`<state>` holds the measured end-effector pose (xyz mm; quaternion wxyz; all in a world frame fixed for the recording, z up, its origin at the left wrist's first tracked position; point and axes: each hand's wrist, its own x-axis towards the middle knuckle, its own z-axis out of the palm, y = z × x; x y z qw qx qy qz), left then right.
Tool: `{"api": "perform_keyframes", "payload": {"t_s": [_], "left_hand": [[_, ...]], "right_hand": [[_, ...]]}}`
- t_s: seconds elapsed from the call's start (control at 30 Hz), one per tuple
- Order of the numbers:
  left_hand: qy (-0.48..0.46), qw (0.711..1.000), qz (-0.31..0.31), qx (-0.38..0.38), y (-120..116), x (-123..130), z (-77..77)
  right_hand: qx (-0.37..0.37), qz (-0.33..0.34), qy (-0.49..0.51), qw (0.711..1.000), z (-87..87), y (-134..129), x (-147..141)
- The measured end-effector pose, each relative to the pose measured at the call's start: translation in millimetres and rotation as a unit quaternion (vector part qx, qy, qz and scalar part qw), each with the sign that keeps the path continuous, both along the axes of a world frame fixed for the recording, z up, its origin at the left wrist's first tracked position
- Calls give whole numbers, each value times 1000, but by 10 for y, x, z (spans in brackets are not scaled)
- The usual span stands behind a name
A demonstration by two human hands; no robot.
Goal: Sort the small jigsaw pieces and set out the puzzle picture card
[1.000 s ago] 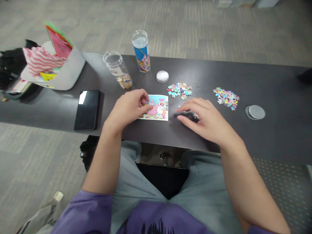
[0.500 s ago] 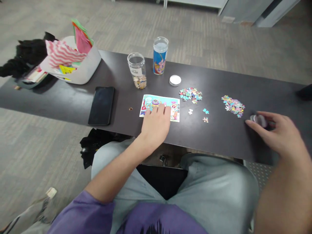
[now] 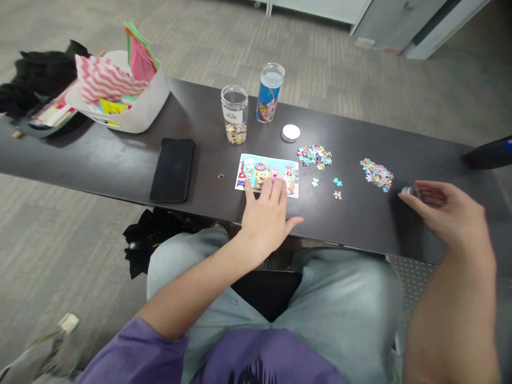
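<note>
My left hand lies with fingers spread on the lower edge of a cartoon picture card. At the right, my right hand is wrapped round a small clear container, mostly hidden by the fingers. Left of it is a pile of puzzle pieces; a second pile lies by the card's upper right corner. Between the piles, nearer me, are three loose pieces. Behind the card stand a clear jar with pieces inside, a blue cartoon jar and a white round lid.
A black phone lies left of the card on the dark table. Farther left are a white basket with cloths and a dark tray under black fabric. A dark cylindrical object is at the far right.
The view has shifted slightly. My left hand has slid down the card, showing more of the picture, and its thumb now sticks out. My right hand still grips the container.
</note>
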<state>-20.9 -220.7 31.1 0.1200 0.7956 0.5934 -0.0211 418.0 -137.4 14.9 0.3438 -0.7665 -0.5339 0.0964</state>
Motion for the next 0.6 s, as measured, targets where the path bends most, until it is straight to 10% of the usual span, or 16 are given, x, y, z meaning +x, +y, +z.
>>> {"api": "perform_keyframes", "payload": {"t_s": [0.13, 0.3, 0.43, 0.6], "left_hand": [[-16, 1000, 2, -2, -3, -30, 5], [1, 1000, -3, -2, 11, -23, 34], [16, 1000, -5, -3, -7, -19, 47], [4, 1000, -3, -8, -6, -25, 63]], "right_hand": [[72, 183, 10, 980, 306, 153, -843], [45, 495, -49, 866, 405, 610, -2197], [-2, 547, -49, 836, 145, 1010, -2809], [-45, 553, -46, 830, -52, 1144, -2842]]}}
